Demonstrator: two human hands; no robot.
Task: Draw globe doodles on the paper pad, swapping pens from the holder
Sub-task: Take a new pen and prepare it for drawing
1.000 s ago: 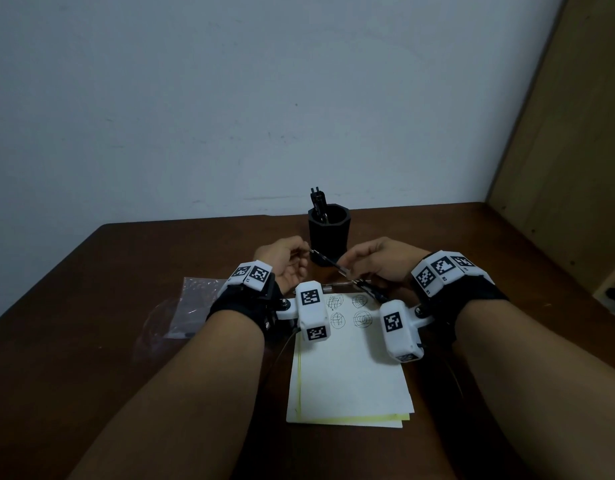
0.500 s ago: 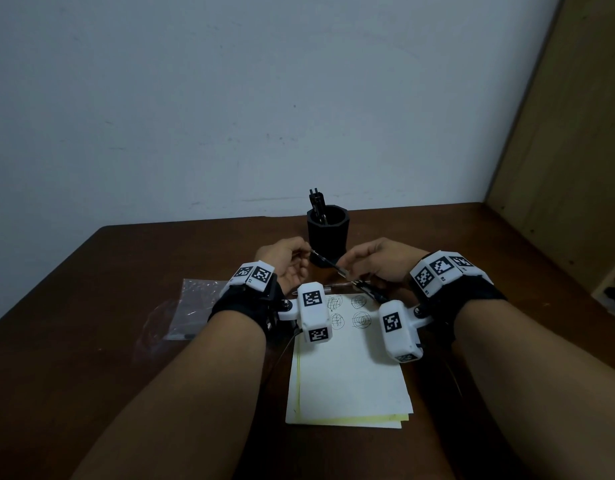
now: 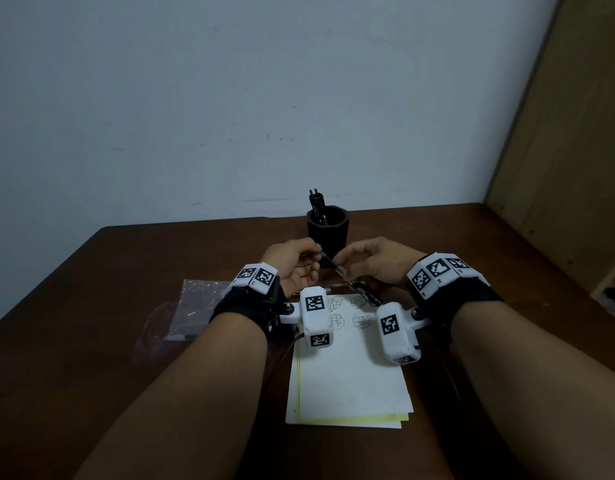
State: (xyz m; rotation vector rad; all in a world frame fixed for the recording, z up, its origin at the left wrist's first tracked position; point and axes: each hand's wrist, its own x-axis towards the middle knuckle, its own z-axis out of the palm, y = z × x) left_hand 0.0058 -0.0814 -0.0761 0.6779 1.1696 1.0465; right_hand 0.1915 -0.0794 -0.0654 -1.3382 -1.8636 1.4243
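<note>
Both forearms angled in, palms facing each other. Left hand (image 3: 292, 265) fingers pinch the far end of the pen (image 3: 332, 263); right hand (image 3: 375, 263) fingers grip its middle. Pen slants 10-to-4 o'clock over the 12 o'clock edge of the paper pad (image 3: 347, 375). Holder (image 3: 328, 233) is at 12 o'clock behind the hands.

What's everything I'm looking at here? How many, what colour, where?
pen holder: one, black, table's far side
pens in holder: at least two, black, sticking up
pen: one, dark, between both hands
paper pad: one, white over yellow, table centre
globe doodles: four visible, dark ink, pad's top
plastic bag: one, clear, left of pad
table: one, dark brown
wooden panel: one, light brown, far right
wrist trackers: two, white with black markers, on wrists
left hand: one, pinches pen
right hand: one, pinches pen
</note>
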